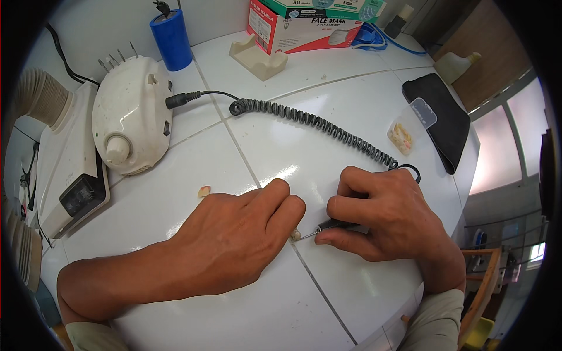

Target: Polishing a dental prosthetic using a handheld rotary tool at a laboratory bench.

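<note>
The small pale piece (295, 235) sits between the hands above the white tiled table (234, 316), pinched by the left hand (243, 234), seemingly to steady it against the thin bit (308, 236) of the black handpiece (336, 224), which the right hand (389, 216) grips pen-like, probably for control, its coiled cord (319, 123) presumably giving slack.
</note>
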The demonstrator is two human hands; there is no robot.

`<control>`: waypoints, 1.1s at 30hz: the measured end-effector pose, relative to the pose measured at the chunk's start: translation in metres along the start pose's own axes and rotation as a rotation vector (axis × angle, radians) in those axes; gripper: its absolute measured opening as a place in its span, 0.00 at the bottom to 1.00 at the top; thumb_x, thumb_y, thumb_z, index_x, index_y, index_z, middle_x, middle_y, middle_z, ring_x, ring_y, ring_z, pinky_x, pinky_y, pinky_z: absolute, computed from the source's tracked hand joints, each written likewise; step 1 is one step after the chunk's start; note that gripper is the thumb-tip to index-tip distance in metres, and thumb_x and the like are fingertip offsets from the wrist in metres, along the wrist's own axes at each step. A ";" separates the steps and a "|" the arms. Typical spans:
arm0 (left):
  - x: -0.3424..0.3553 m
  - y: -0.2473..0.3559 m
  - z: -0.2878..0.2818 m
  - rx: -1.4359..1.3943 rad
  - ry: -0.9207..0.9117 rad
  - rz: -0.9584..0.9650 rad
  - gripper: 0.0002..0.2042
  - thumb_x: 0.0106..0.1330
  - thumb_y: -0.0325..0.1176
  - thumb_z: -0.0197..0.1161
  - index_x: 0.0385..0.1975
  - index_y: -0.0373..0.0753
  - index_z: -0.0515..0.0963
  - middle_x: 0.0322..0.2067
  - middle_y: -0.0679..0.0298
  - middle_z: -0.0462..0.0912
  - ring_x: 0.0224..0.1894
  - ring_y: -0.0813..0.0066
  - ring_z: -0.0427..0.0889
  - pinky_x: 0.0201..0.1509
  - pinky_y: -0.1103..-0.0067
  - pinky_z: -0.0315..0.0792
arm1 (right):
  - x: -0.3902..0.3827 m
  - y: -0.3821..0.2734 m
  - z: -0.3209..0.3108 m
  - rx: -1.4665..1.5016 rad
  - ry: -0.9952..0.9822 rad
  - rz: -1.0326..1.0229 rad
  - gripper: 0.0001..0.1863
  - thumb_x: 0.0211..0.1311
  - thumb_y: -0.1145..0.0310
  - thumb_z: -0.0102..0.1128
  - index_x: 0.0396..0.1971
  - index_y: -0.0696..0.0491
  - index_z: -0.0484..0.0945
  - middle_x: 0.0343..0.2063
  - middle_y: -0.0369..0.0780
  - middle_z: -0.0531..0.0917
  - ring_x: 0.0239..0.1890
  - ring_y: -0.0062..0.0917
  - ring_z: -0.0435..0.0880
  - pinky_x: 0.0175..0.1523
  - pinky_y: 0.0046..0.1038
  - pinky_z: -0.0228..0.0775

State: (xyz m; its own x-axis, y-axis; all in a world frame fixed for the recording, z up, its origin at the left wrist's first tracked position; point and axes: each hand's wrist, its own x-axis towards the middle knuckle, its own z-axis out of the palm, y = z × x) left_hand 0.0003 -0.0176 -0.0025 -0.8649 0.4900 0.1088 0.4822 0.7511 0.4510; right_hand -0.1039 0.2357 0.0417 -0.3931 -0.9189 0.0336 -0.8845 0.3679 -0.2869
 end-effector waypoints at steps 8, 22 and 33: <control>0.000 0.000 0.001 -0.008 0.009 0.002 0.14 0.67 0.21 0.68 0.51 0.38 0.77 0.42 0.60 0.75 0.28 0.59 0.80 0.27 0.61 0.68 | -0.001 0.002 0.003 -0.002 0.014 0.009 0.16 0.72 0.47 0.76 0.37 0.44 0.85 0.31 0.34 0.77 0.21 0.28 0.78 0.25 0.35 0.65; 0.000 -0.001 0.000 0.004 0.008 0.006 0.12 0.69 0.23 0.67 0.50 0.37 0.77 0.41 0.60 0.75 0.29 0.61 0.80 0.27 0.62 0.68 | 0.000 0.001 0.005 -0.013 0.031 0.021 0.17 0.72 0.47 0.76 0.37 0.44 0.85 0.31 0.34 0.77 0.21 0.28 0.78 0.25 0.34 0.66; 0.000 0.001 -0.001 0.015 -0.005 0.001 0.11 0.71 0.24 0.66 0.50 0.37 0.77 0.41 0.59 0.75 0.29 0.61 0.80 0.28 0.63 0.69 | 0.000 0.001 0.002 0.001 0.006 -0.005 0.17 0.72 0.47 0.76 0.37 0.44 0.85 0.30 0.33 0.76 0.21 0.28 0.78 0.25 0.34 0.66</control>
State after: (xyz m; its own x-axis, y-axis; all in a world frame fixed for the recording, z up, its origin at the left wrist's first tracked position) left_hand 0.0002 -0.0173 -0.0016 -0.8639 0.4927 0.1043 0.4846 0.7572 0.4380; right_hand -0.1045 0.2360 0.0390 -0.3903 -0.9198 0.0410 -0.8862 0.3633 -0.2876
